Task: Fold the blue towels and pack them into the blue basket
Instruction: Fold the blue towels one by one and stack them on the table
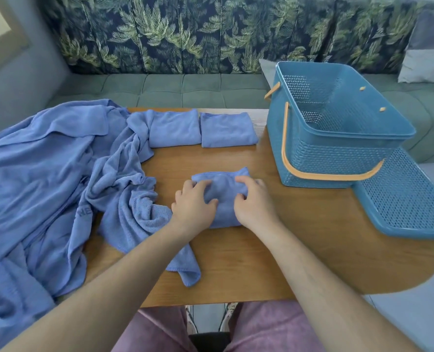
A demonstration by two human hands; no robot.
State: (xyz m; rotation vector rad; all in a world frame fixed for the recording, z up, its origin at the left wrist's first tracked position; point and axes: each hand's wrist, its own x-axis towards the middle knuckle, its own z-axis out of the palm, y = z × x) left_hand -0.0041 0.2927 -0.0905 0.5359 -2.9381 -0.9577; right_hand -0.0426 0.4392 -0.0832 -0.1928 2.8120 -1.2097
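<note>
L hand (194, 203) & R hand (254, 202) both clutch the half-folded towel (221, 190) on counter (236, 262), left of blue basket (337, 158), prob. squaring the fold. 2 folded towels (175, 128) wait beside basket, unpacked.

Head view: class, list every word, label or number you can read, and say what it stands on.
"NE" or "HE": woven into the loose blue towels, partly lost in a fold, uncertain.
None on the blue basket, perforated lid or half-folded towel.

Home living room: tufted sofa (205, 90) (leaf-print cushions (185, 34)) behind wooden table (236, 255).
</note>
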